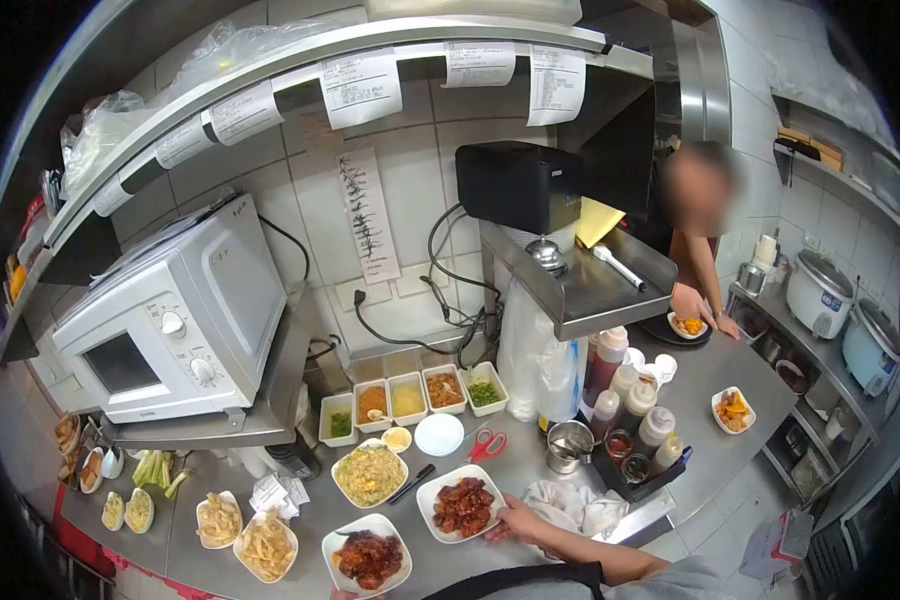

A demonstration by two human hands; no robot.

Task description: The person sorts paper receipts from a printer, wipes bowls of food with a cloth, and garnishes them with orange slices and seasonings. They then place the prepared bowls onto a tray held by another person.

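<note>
A steel kitchen counter (530,465) is seen from above, crowded with plated food. The person's right hand (515,522) rests at the near right edge of a white square plate (462,504) of dark glazed chicken, fingers curled against its rim, gripping it. The left hand is barely in view at the near edge, under a second plate (368,556) of the same chicken; whether it is open or closed cannot be told.

Just beyond these plates sits a plate of fried rice (370,473), with a black utensil (411,484) lying between it and the held plate. Red scissors (485,446) and a small round white dish (438,434) lie farther back. A row of tubs (413,398) with sauces and herbs lines the wall. To the left are two plates of fries (245,533) and a white microwave (180,320) on a raised shelf. To the right of the hand lies a crumpled cloth (570,505), then a steel cup (569,444) and a cluster of squeeze bottles (635,400).

Far right, another person's hand (688,303) touches a small bowl of food (687,325). Rice cookers (842,310) stand beyond.
</note>
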